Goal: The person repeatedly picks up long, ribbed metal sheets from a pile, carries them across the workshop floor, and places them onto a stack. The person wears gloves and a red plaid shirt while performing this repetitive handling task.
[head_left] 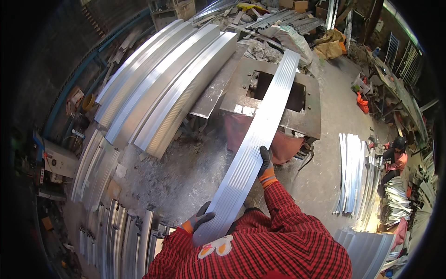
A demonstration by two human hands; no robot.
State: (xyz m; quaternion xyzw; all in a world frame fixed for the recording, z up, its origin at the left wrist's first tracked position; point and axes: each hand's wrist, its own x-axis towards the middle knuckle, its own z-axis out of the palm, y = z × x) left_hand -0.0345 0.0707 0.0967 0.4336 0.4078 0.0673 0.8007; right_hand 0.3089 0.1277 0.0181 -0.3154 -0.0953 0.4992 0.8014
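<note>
A long, ribbed aluminium profile [251,144] slants from my body up and away to the right. Its far end lies over a metal work table [234,88] with a square opening. My left hand [201,217], in a dark glove with an orange cuff, grips the near end by its left edge. Farther along, my right hand [265,165], gloved the same way, is closed on the right edge. The fingers under the profile are partly hidden.
Stacked wide aluminium profiles [162,79] lie left of the table. More upright profiles [116,237] stand at the lower left. To the right are bundled strips [350,174] and a crouching person [396,160]. Scrap and sacks [330,44] crowd the back; an orange bag [362,103] lies right.
</note>
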